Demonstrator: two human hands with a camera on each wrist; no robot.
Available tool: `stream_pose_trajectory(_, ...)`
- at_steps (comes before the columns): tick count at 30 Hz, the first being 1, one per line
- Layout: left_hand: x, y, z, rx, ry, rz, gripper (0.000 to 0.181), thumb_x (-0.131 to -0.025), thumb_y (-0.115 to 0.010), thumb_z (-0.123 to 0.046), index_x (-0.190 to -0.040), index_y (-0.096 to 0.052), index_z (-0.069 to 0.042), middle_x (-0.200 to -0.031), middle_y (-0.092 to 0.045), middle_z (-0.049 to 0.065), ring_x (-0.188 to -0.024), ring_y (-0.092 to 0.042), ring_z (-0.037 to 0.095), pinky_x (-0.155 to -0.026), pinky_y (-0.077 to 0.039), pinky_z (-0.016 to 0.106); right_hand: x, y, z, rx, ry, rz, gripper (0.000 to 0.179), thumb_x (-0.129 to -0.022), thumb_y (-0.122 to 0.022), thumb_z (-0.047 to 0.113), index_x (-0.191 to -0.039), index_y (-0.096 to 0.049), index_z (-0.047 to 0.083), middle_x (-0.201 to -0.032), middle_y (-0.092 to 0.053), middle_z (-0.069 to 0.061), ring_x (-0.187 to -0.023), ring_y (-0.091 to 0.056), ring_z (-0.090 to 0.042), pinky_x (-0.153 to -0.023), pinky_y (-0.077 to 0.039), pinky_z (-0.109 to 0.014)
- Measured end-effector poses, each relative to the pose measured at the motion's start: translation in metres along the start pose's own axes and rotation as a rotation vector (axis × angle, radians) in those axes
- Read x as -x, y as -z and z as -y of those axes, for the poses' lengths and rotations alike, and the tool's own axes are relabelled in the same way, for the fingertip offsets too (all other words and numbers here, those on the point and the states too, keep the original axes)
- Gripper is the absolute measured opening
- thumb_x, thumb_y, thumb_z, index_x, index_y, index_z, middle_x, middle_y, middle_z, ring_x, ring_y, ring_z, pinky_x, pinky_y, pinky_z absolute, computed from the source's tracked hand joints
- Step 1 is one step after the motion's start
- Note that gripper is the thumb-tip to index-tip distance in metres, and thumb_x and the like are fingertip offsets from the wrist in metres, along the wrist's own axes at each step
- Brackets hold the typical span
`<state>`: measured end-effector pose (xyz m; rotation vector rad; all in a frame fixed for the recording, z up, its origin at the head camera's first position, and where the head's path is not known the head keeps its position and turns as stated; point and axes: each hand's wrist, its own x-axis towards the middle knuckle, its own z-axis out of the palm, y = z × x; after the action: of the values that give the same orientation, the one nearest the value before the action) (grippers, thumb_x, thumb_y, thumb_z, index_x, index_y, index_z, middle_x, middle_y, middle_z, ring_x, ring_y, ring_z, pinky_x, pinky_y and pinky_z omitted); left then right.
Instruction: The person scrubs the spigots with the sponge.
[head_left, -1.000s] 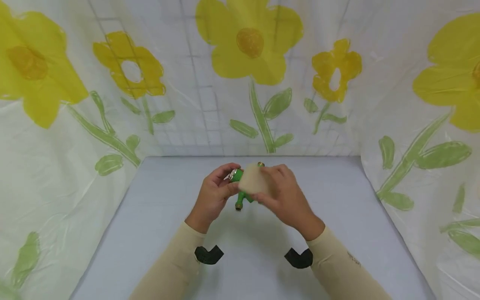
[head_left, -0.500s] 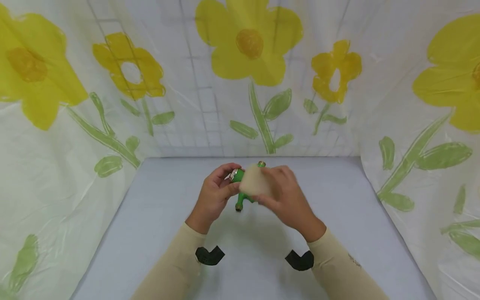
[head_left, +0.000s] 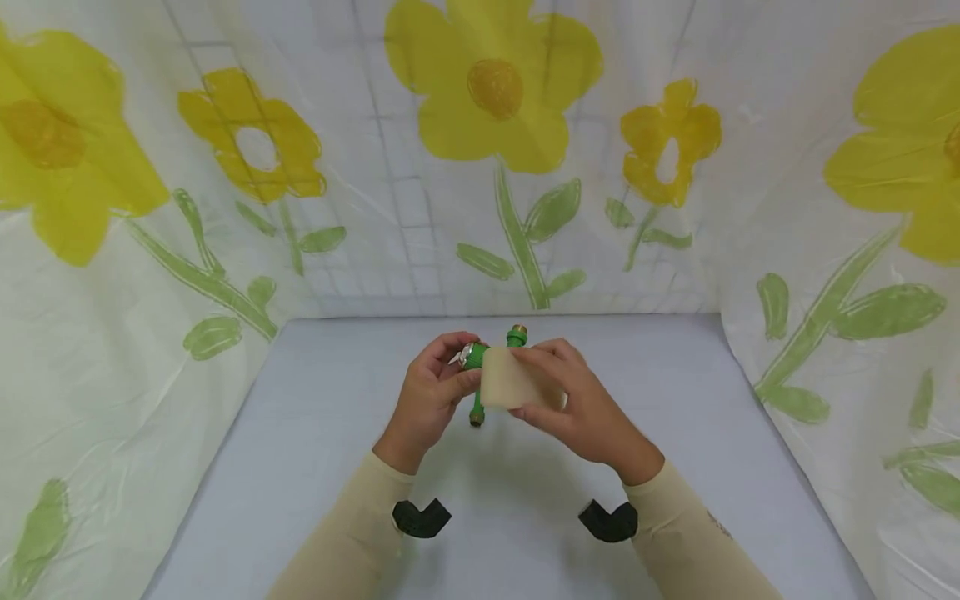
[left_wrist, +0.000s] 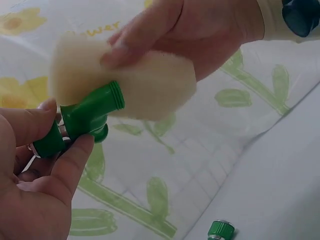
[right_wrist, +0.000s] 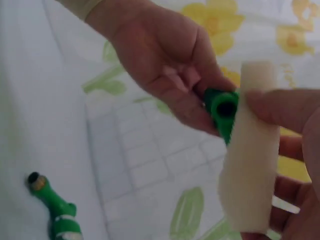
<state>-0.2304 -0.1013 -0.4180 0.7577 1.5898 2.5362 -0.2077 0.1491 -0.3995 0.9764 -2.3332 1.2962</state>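
My left hand (head_left: pixel 427 392) grips a green pipe fitting (left_wrist: pixel 92 112) by its ribbed end, between thumb and fingers. A silver-coloured band and a threaded branch show on it. In my right hand (head_left: pixel 588 408) is a thick cream sponge (head_left: pixel 506 379), pinched between thumb and fingers. The sponge lies against or just beside the fitting; contact is hard to tell. In the right wrist view the fitting's dark opening faces the camera, and the sponge hides part of its body.
Another green fitting (right_wrist: pixel 59 207) with a brass-coloured end lies on the white table (head_left: pixel 337 375); the hands and sponge partly cover it in the head view. A flower-print curtain (head_left: pixel 345 167) hangs behind and at both sides.
The sponge has shifted down a little and shows more of its side, no longer blurred. My right hand has moved slightly down with it. The left hand keeps its grip on the pipe fitting.
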Motion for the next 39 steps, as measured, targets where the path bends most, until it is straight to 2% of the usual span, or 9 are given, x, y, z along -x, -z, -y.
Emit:
stream_pose_trajectory(5,0.001,-0.003,-0.001,-0.007,0.012,-0.007,0.04,-0.098,-0.068,0.013,-0.136,-0.055,0.005,-0.129,-0.059,0.017,-0.112,-0.07,0.021,-0.092,-0.062,0.033,-0.004,0.0,-0.014,0.087,-0.158,-0.176,0.065,-0.097,-0.086,0.012,-0.155,-0.058,0.004,-0.135,-0.054,-0.018,-0.126,-0.051,-0.035,-0.094,-0.051,-0.06)
stream_pose_trajectory(7,0.001,-0.004,-0.001,-0.004,0.006,-0.029,0.039,-0.099,-0.066,0.014,-0.136,-0.055,0.005,-0.129,-0.06,0.016,-0.113,-0.07,0.021,-0.093,-0.061,0.034,-0.003,-0.002,-0.015,0.064,-0.162,-0.162,0.065,-0.097,-0.085,0.013,-0.155,-0.057,0.003,-0.136,-0.054,-0.018,-0.125,-0.053,-0.035,-0.095,-0.052,-0.06)
stream_pose_trajectory(13,0.0,-0.003,-0.003,0.033,-0.028,-0.074,0.037,-0.1,-0.064,0.016,-0.134,-0.058,0.004,-0.127,-0.063,0.015,-0.108,-0.07,0.018,-0.093,-0.061,0.033,-0.003,-0.002,-0.015,-0.077,-0.026,-0.049,0.067,-0.094,-0.083,0.004,-0.156,-0.057,0.005,-0.138,-0.055,-0.015,-0.126,-0.053,-0.034,-0.098,-0.052,-0.063)
stream_pose_trajectory(20,0.002,-0.003,-0.005,-0.007,-0.047,0.003,0.041,-0.095,-0.068,0.015,-0.132,-0.057,0.003,-0.125,-0.06,0.016,-0.107,-0.07,0.019,-0.089,-0.061,0.029,-0.005,-0.008,-0.027,-0.007,-0.177,-0.233,0.069,-0.097,-0.085,0.013,-0.157,-0.053,0.004,-0.137,-0.054,-0.018,-0.117,-0.051,-0.03,-0.091,-0.049,-0.058)
stream_pose_trajectory(25,0.002,-0.001,-0.003,0.028,-0.045,-0.035,0.035,-0.101,-0.064,0.014,-0.133,-0.058,0.001,-0.126,-0.061,0.014,-0.108,-0.07,0.018,-0.095,-0.061,0.034,0.002,-0.01,-0.02,-0.125,-0.095,-0.092,0.069,-0.096,-0.085,0.009,-0.157,-0.053,0.008,-0.139,-0.055,-0.012,-0.121,-0.052,-0.028,-0.094,-0.051,-0.056)
stream_pose_trajectory(28,0.0,-0.001,-0.003,0.047,-0.044,-0.039,0.034,-0.101,-0.064,0.013,-0.132,-0.06,-0.001,-0.125,-0.062,0.013,-0.105,-0.07,0.017,-0.094,-0.061,0.034,-0.001,-0.006,-0.018,-0.111,-0.046,-0.091,0.068,-0.095,-0.085,0.006,-0.156,-0.055,0.008,-0.14,-0.056,-0.012,-0.123,-0.052,-0.03,-0.094,-0.052,-0.056)
stream_pose_trajectory(33,0.0,-0.003,-0.003,0.043,-0.037,0.0,0.036,-0.099,-0.067,0.012,-0.131,-0.058,0.0,-0.124,-0.061,0.013,-0.103,-0.071,0.017,-0.092,-0.062,0.034,-0.006,-0.007,-0.025,-0.067,-0.173,-0.225,0.067,-0.099,-0.082,0.013,-0.158,-0.052,0.006,-0.138,-0.053,-0.015,-0.118,-0.05,-0.028,-0.093,-0.049,-0.053)
stream_pose_trajectory(36,0.0,-0.001,-0.001,0.051,-0.032,-0.015,0.033,-0.101,-0.065,0.012,-0.131,-0.058,0.0,-0.124,-0.061,0.013,-0.104,-0.07,0.017,-0.094,-0.061,0.035,-0.001,-0.012,-0.022,-0.127,-0.203,-0.182,0.067,-0.1,-0.081,0.016,-0.159,-0.051,0.005,-0.138,-0.053,-0.015,-0.118,-0.051,-0.029,-0.094,-0.05,-0.053)
stream_pose_trajectory(39,0.001,0.002,0.001,0.067,-0.028,-0.031,0.03,-0.104,-0.066,0.009,-0.131,-0.059,-0.001,-0.124,-0.062,0.013,-0.105,-0.07,0.018,-0.096,-0.061,0.036,0.003,-0.015,-0.016,-0.18,-0.162,-0.112,0.066,-0.099,-0.082,0.014,-0.158,-0.051,0.007,-0.139,-0.054,-0.013,-0.121,-0.054,-0.03,-0.097,-0.052,-0.055)
